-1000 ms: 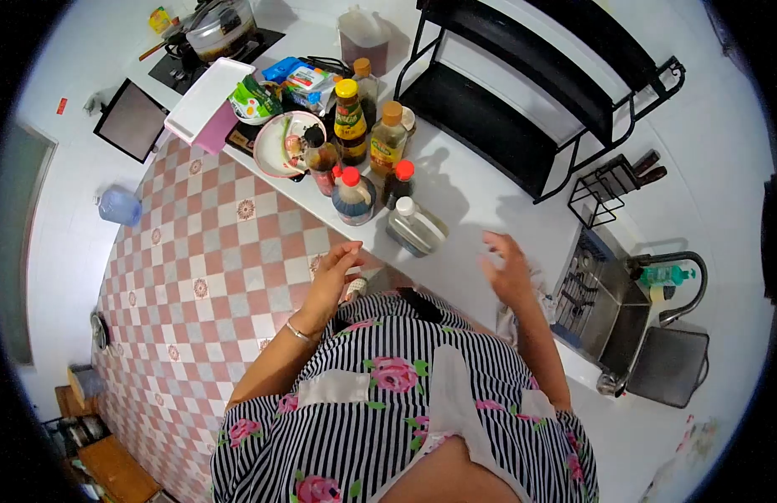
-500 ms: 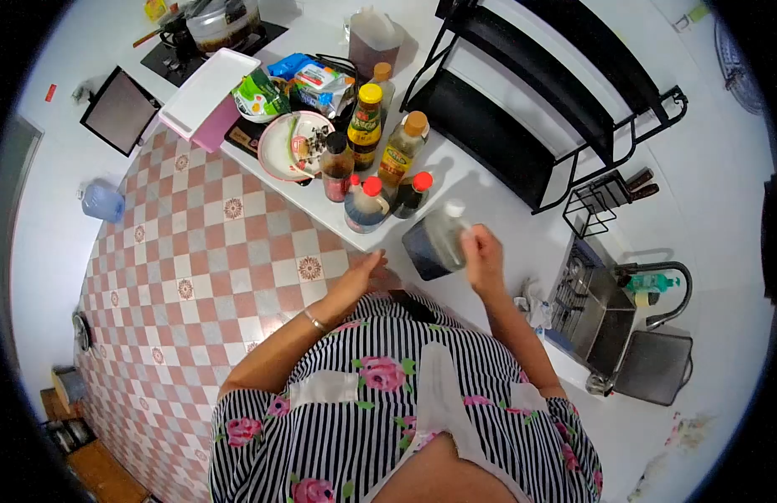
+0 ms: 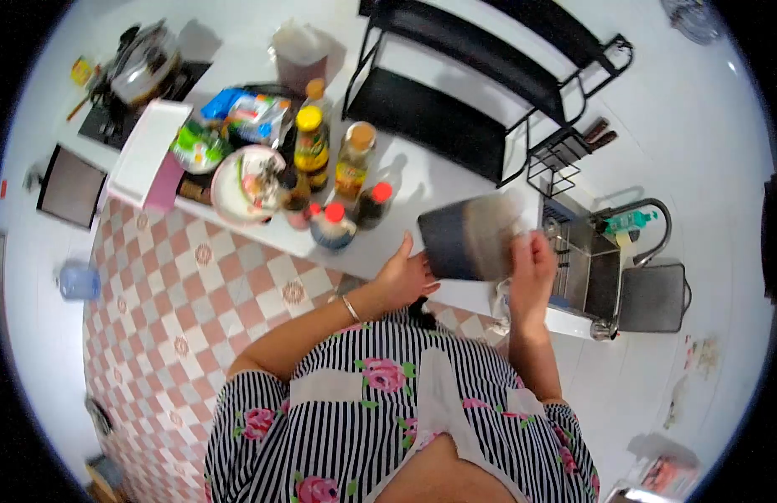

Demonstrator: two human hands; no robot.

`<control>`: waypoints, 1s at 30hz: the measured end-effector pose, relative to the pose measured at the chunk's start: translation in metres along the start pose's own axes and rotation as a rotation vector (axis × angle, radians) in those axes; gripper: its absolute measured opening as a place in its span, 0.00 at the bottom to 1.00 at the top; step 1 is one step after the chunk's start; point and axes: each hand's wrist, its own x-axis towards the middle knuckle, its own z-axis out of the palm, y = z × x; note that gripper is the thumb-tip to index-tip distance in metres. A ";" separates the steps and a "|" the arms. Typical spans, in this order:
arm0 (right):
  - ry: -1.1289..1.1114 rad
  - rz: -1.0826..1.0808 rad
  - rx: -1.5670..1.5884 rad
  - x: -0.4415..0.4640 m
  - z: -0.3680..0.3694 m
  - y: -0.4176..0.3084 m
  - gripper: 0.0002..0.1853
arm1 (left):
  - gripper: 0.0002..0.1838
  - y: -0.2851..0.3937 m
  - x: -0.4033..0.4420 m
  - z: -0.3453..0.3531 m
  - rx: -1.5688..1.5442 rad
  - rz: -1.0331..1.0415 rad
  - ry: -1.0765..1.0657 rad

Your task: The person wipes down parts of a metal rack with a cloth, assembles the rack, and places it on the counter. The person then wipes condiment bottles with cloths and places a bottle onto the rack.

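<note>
My right hand [image 3: 532, 267] grips a clear jug-like bottle [image 3: 467, 238] with dark liquid at its handle end. The bottle is tilted on its side above the counter's front edge, blurred by motion, its pale cap end toward the right. Close to the bottle's dark base is my left hand [image 3: 407, 275], its fingers spread and holding nothing; whether its fingertips touch the base cannot be made out. Left of the bottle stand a small red-capped bottle [image 3: 374, 205] and a red-capped jug [image 3: 333, 226].
Several bottles, a round plate [image 3: 247, 186] and food packets [image 3: 256, 117] crowd the white counter [image 3: 405, 220]. A black shelf rack [image 3: 434, 126] stands behind. At the right are a knife holder [image 3: 558, 161] and a sink [image 3: 591, 272]; a pink bin [image 3: 151, 159] is at the left.
My right hand has taken hold of the clear bottle, lifted it, tilted it and carried it right. My left hand has moved right, close to its base. The view has shifted.
</note>
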 end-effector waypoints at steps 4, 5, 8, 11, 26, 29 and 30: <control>-0.056 0.054 -0.122 -0.021 0.002 0.000 0.10 | 0.48 0.006 0.014 -0.002 -0.199 0.057 -0.142; -0.042 0.066 -0.102 -0.022 0.001 0.000 0.10 | 0.49 0.014 0.010 0.000 -0.090 0.152 -0.198; 0.009 0.018 -0.059 -0.018 -0.009 -0.002 0.12 | 0.48 0.045 0.000 0.017 -0.141 0.191 -0.104; 0.027 -0.042 -0.074 0.001 -0.033 -0.021 0.14 | 0.44 0.055 -0.008 0.025 0.018 0.211 -0.060; 0.518 -0.418 -0.096 0.330 -0.185 -0.174 0.19 | 0.29 0.031 -0.048 -0.026 0.298 0.022 0.066; 0.616 -0.421 -0.330 0.410 -0.193 -0.153 0.20 | 0.29 0.024 -0.062 -0.051 0.252 0.136 0.161; 0.636 -0.411 -0.380 0.424 -0.189 -0.153 0.20 | 0.29 0.022 -0.071 -0.048 0.239 0.158 0.239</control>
